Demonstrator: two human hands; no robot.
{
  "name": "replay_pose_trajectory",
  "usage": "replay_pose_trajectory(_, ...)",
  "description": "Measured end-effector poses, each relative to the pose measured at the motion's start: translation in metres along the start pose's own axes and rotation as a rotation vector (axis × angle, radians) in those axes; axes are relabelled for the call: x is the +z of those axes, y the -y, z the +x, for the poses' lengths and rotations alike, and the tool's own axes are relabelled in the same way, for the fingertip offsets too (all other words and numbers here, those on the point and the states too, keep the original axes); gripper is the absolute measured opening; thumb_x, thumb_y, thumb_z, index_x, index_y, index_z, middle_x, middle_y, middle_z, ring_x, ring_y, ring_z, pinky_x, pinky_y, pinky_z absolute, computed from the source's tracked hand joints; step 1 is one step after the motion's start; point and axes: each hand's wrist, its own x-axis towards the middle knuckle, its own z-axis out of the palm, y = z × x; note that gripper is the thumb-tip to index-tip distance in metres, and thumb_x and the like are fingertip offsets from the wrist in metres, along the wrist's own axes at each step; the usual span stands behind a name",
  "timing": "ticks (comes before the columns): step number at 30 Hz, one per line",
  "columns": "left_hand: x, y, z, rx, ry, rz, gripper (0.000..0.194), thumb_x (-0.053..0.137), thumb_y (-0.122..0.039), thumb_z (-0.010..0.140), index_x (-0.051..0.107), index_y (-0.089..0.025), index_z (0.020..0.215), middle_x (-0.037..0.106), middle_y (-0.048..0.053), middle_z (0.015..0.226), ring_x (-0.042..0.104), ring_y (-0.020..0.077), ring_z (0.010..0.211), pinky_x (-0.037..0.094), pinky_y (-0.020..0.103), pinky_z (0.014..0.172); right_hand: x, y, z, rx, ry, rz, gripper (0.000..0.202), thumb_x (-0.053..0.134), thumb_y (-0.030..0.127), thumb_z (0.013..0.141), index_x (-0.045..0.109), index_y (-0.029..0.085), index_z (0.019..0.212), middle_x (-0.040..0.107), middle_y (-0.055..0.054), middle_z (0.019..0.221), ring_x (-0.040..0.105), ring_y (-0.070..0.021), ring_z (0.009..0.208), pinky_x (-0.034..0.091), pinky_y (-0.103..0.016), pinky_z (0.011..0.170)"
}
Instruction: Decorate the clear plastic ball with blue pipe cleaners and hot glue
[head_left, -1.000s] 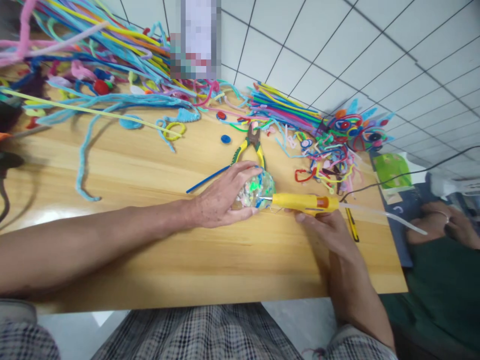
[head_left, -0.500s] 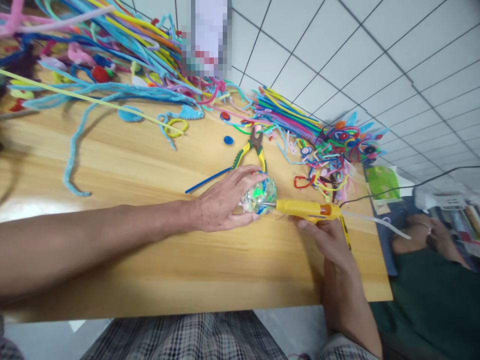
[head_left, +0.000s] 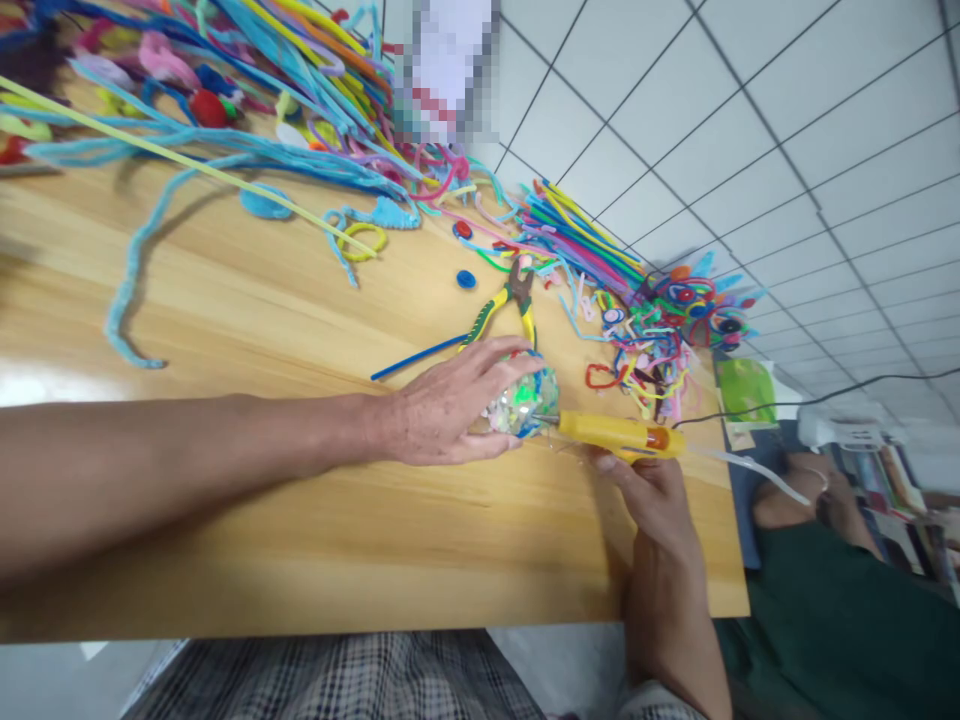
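Note:
My left hand (head_left: 450, 405) is curled round a clear, shiny ball (head_left: 531, 395) with green and blue bits in it, resting at the table's middle. My right hand (head_left: 651, 495) grips a yellow glue gun (head_left: 611, 430) from below. Its metal nozzle points left and meets the ball's right side, and a whitish glue stick (head_left: 757, 470) pokes out of its back end. Just beyond my left hand lie pliers (head_left: 517, 295) with yellow and green handles, jaws pointing away. A straight blue stick (head_left: 416, 358) lies beside them.
Bundles of pipe cleaners (head_left: 300, 80) cover the far left, with more (head_left: 585, 240) at the far edge. Colourful scraps (head_left: 645, 340) lie to the right. A black cord (head_left: 817, 388) runs off right. Another person in dark green (head_left: 832, 610) sits beyond the table's right end.
The view has shifted slightly, so the table's right end appears further left. My left hand stays on the ball, and the glue gun's nozzle remains at its right side.

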Motion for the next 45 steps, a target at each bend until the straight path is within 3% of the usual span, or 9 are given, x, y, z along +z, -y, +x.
replay_pose_trajectory(18, 0.0007, 0.0015, -0.0006, 0.008, 0.017, 0.040, 0.085, 0.077, -0.037, 0.102, 0.029, -0.027, 0.172, 0.048, 0.023, 0.170, 0.051, 0.0409, 0.163, 0.054, 0.064, 0.131, 0.0038, 0.0009, 0.0012, -0.022, 0.013, -0.018, 0.034, 0.084, 0.062, 0.094, 0.079, 0.028, 0.087, 0.080, -0.005, 0.083, 0.074, -0.0270, 0.079, 0.063, -0.040, 0.073)
replay_pose_trajectory(31, 0.0011, 0.0012, -0.0003, 0.003, 0.013, 0.040, 0.083, 0.076, -0.041, 0.104, 0.030, -0.028, 0.172, 0.047, 0.022, 0.170, 0.051, 0.0394, 0.163, 0.055, 0.061, 0.132, 0.0056, 0.0047, 0.0028, -0.016, -0.051, 0.001, 0.033, 0.089, 0.058, 0.088, 0.079, 0.028, 0.082, 0.078, -0.004, 0.080, 0.069, -0.0244, 0.073, 0.061, -0.038, 0.070)
replay_pose_trajectory(38, 0.0019, 0.0011, 0.0006, 0.036, -0.008, 0.058, 0.080, 0.073, -0.039, 0.105, 0.030, -0.023, 0.170, 0.049, 0.025, 0.167, 0.055, 0.0398, 0.159, 0.057, 0.060, 0.129, 0.0052, 0.0017, 0.0011, -0.044, -0.050, 0.032, 0.034, 0.089, 0.060, 0.091, 0.080, 0.028, 0.086, 0.078, -0.004, 0.083, 0.070, -0.0235, 0.076, 0.061, -0.037, 0.073)
replay_pose_trajectory(45, -0.0007, -0.0014, 0.0009, 0.021, 0.011, 0.067, 0.080, 0.075, -0.038, 0.104, 0.031, -0.024, 0.169, 0.049, 0.024, 0.168, 0.054, 0.0387, 0.160, 0.057, 0.059, 0.129, 0.0049, -0.0010, 0.0020, -0.090, -0.058, 0.032, 0.029, 0.089, 0.053, 0.091, 0.082, 0.026, 0.086, 0.078, -0.003, 0.080, 0.070, -0.0217, 0.073, 0.061, -0.034, 0.068)
